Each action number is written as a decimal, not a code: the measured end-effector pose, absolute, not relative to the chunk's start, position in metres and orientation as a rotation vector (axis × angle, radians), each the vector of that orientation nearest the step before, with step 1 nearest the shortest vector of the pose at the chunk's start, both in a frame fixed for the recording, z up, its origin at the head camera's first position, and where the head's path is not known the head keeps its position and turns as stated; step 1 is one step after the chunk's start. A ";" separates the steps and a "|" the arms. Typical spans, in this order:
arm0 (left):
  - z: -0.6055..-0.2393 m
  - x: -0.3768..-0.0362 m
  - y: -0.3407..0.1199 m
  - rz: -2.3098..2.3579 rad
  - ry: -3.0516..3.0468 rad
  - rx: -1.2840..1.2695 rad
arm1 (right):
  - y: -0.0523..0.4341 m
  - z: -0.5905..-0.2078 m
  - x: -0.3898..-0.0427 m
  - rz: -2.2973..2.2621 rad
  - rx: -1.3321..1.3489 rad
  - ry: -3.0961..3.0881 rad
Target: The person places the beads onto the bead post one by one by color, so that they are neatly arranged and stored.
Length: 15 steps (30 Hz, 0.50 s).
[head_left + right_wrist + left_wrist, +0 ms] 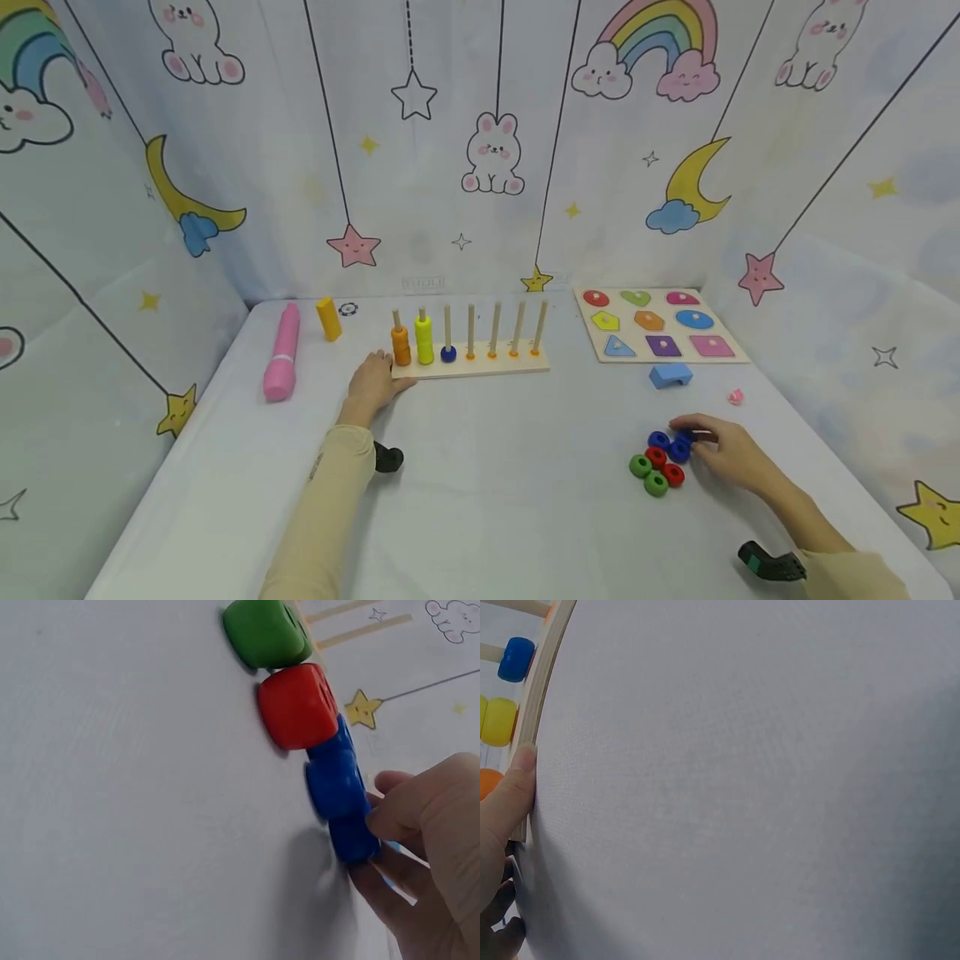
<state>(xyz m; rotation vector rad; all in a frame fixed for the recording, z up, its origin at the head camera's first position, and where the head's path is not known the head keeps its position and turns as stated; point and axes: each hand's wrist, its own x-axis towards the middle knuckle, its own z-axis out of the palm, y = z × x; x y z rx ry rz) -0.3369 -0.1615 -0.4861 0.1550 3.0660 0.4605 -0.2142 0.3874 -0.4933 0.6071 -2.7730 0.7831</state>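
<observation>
A wooden peg board [480, 365] stands at the back of the table with several upright pegs. Orange rings [401, 346] fill its first peg, yellow rings [423, 340] the second, and one blue ring [448, 354] sits on the third. My left hand [381, 372] grips the board's left front corner, thumb [511, 796] along its edge [546, 671]. At the right lies a cluster of green [640, 466], red [673, 474] and blue rings [658, 439]. My right hand [690, 435] pinches a blue ring [351, 838] at the cluster's far side, beside another blue ring [334, 784].
A pink cylinder [281, 363] and a yellow block [328, 318] lie at the back left. A shape puzzle board [660, 323] sits at the back right, with a blue arch block [671, 375] and a small pink piece [736, 397] in front of it. Patterned fabric walls enclose the table.
</observation>
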 end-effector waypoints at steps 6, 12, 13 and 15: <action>-0.485 -0.337 -0.161 0.480 3.062 0.149 | 0.391 -0.497 -0.213 0.730 0.580 -2.744; -0.484 -0.335 -0.161 0.521 3.068 0.161 | 0.379 -0.487 -0.222 0.739 0.529 -2.694; -0.484 -0.335 -0.161 0.537 3.071 0.156 | 0.375 -0.484 -0.225 0.751 0.529 -2.679; -0.485 -0.335 -0.161 0.590 3.073 0.142 | 0.365 -0.477 -0.230 0.776 0.534 -2.645</action>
